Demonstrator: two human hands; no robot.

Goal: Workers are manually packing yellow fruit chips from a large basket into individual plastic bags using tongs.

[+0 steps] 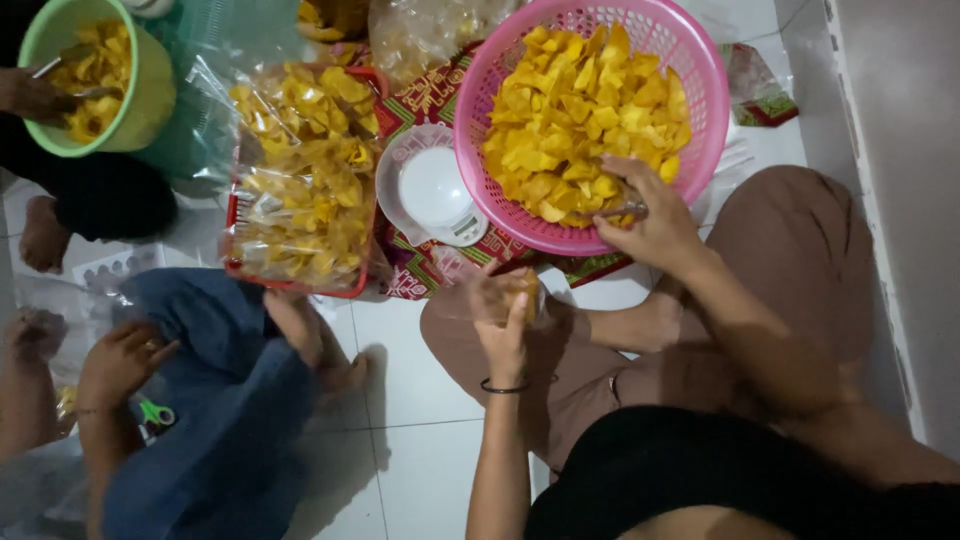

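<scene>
Over the pink basket (pixel 700 120) of yellow chips (pixel 580 110), the right hand (pixel 645 215) closes around a metal utensil (pixel 620 211) at the near rim. Just below, the left hand (pixel 500 315) grips a small clear bag (pixel 525 295) holding a few chips. Beside the basket sits a white kitchen scale (pixel 432 195) on the tiled floor (pixel 420 470).

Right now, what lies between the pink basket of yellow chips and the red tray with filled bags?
In the head view, a small white kitchen scale lies between the pink basket and the red tray, resting on a red patterned mat.
</scene>
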